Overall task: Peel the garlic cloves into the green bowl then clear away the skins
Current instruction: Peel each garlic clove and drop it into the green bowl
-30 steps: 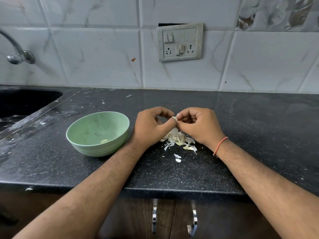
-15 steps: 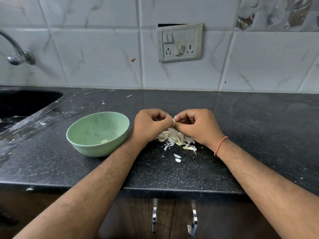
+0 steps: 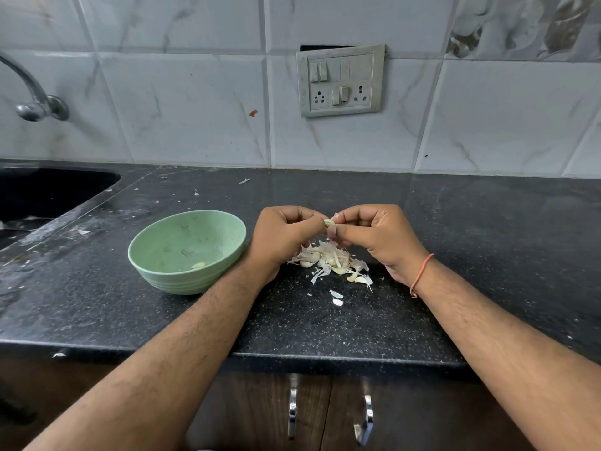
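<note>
Closest to the person, two small bits of skin lie alone on the black counter. A little farther in sits a pile of garlic skins and cloves, some cloves not yet peeled. The green bowl stands just left of the pile, beside the left wrist. One peeled clove lies inside it near the front wall.

Above the pile, the two hands meet. The left hand has its fingers curled, and it pinches one garlic clove at the tips. The right hand is curled too, and its finger and thumb nip a thin flake of skin at the top of that same clove.

So the peeling step is going on, and the task looks early, since the bowl holds only one clove. Next, the right hand should pull the skin off gently while the left hand keeps a firm hold. Then the bare clove goes left into the bowl.

Farther back, the sink is on the left and a switch plate is on the wall.
</note>
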